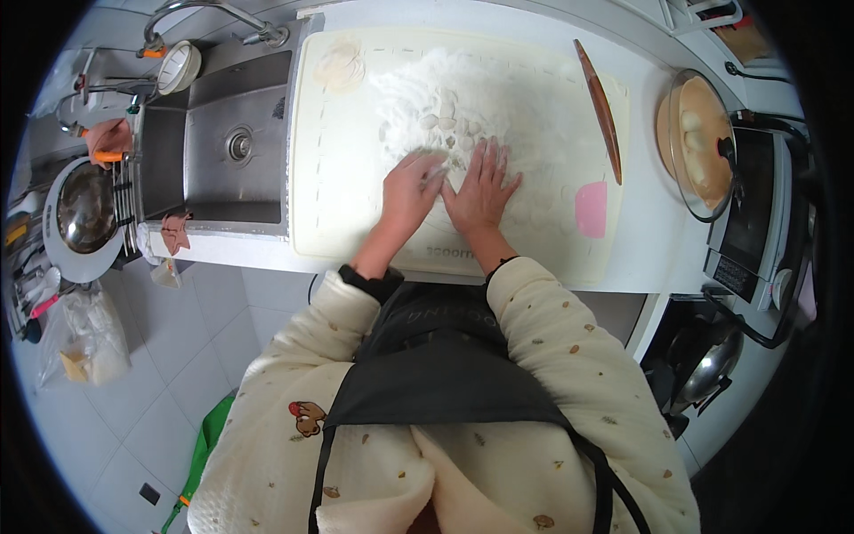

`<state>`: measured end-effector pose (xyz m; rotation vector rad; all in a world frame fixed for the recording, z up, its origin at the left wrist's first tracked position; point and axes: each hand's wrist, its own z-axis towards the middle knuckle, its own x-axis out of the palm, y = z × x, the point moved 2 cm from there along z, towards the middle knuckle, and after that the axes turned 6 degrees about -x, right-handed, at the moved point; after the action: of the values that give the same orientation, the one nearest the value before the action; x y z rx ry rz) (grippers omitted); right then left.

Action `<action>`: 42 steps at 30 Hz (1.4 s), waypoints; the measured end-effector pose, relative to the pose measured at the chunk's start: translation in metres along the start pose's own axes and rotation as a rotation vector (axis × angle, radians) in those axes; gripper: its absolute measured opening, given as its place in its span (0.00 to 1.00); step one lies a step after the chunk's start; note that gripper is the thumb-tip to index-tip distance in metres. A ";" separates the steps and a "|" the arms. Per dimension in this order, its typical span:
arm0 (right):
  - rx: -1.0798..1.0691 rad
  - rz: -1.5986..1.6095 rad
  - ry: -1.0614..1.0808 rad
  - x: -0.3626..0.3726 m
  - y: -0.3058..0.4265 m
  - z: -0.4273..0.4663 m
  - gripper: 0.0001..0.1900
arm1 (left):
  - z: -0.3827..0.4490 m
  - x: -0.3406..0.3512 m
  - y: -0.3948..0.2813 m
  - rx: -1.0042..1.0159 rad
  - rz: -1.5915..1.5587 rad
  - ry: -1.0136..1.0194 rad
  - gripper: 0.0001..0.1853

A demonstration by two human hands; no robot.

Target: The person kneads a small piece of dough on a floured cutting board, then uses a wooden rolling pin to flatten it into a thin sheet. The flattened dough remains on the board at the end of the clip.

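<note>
Floured dough pieces [442, 123] lie in a loose group on a cream pastry mat [347, 220], with white flour [427, 73] spread around and beyond them. Just on the near side of the pieces, my left hand [412, 190] has its fingers bent over the mat; whether anything is under or between them is hidden. Beside it, my right hand [482, 190] rests palm down with the fingers spread, the fingertips dusted with flour. The thumb sides of both hands come close together. To the right lie a pink dough scraper [591, 210] and a tapered wooden rolling pin [602, 117].
A stainless steel sink [213, 173] with a faucet [267, 33] borders the mat on the left. At the right, a bowl [667, 127] holds pale dough under a glass lid [714, 212], close to a countertop oven [754, 213]. The counter's front edge meets my apron [440, 380].
</note>
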<state>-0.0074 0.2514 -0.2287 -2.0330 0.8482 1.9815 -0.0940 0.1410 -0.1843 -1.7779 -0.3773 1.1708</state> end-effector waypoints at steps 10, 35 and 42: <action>-0.171 -0.015 -0.089 0.009 -0.011 -0.008 0.45 | 0.058 0.044 -0.006 0.175 0.120 0.066 0.15; 0.048 0.028 -0.074 -0.003 -0.012 0.020 0.48 | -0.029 0.007 0.005 0.134 0.268 0.024 0.24; 0.010 -0.034 0.024 -0.011 -0.010 0.017 0.52 | 0.049 -0.014 0.012 0.092 0.205 -0.125 0.21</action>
<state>-0.0168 0.2710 -0.2225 -2.0561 0.8207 1.9350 -0.1448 0.1513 -0.1918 -1.6974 -0.2135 1.4253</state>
